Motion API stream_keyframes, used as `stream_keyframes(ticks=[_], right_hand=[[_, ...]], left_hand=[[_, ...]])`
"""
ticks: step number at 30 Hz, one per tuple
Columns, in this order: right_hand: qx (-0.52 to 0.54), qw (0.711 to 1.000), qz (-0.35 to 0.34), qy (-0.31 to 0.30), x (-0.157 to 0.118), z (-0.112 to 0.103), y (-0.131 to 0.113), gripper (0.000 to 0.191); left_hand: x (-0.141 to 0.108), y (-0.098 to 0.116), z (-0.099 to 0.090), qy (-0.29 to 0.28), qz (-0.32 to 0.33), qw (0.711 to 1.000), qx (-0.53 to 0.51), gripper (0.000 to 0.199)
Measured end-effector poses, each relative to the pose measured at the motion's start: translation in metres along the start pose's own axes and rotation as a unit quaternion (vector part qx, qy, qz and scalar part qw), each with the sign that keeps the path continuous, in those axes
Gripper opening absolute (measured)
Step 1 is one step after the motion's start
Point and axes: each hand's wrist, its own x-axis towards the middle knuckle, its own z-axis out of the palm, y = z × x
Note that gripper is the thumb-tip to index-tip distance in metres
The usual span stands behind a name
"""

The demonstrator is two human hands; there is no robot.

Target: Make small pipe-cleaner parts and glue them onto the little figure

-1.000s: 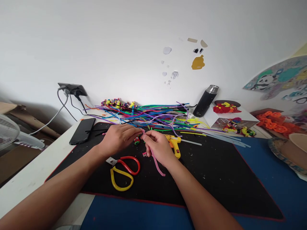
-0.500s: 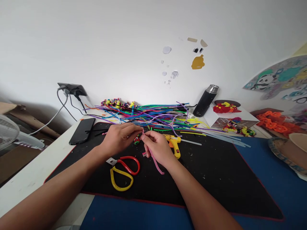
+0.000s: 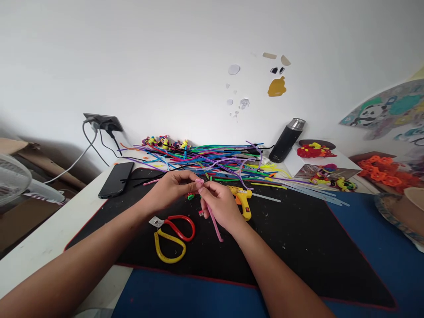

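Note:
A pink pipe cleaner [image 3: 216, 226] is pinched between the fingertips of my left hand [image 3: 174, 189] and my right hand [image 3: 218, 202]. Its upper end looks curled where the fingers meet, and its tail hangs down past my right palm. Just beneath the fingertips, a small green and red piece [image 3: 190, 196] is mostly hidden by my left hand. Below my left hand lie scissors [image 3: 175, 238] with one red and one yellow handle. A yellow hot glue gun [image 3: 244, 205] rests right behind my right hand, a clear glue stick poking from it.
Many coloured pipe cleaners [image 3: 218, 159] are heaped along the wall. A phone [image 3: 115, 180] lies left on the black mat [image 3: 298, 256]. A black flask [image 3: 286, 140] stands by a white box [image 3: 346, 164]. Pale glue sticks [image 3: 318, 194] lie at right; a fan [image 3: 15, 179] is at far left.
My left fingers have shifted and tightened around the pink pipe cleaner's upper end, which now shows as a small curl at the fingertips. The view has shifted slightly.

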Motion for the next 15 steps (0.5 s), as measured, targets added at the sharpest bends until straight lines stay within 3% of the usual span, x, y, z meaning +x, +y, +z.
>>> stream_keyframes(ticks=[6,10,13,15], right_hand=[[-0.003,0.999,0.022,-0.037,-0.002,0.001,-0.003,0.036],[-0.012,1.0,0.007,-0.015,-0.001,-0.003,-0.004,0.035],[-0.138,0.99,-0.023,0.034,-0.002,-0.011,-0.011,0.029],[-0.288,0.955,-0.052,0.046,-0.004,-0.015,-0.018,0.023]], left_hand=[[-0.002,0.005,0.002,-0.001,-0.008,1.0,-0.007,0.039],[0.001,0.012,-0.011,0.088,0.014,0.992,-0.084,0.033],[0.002,0.023,-0.029,0.138,0.021,0.979,-0.151,0.031],[0.0,0.031,-0.041,0.147,0.037,0.972,-0.182,0.033]])
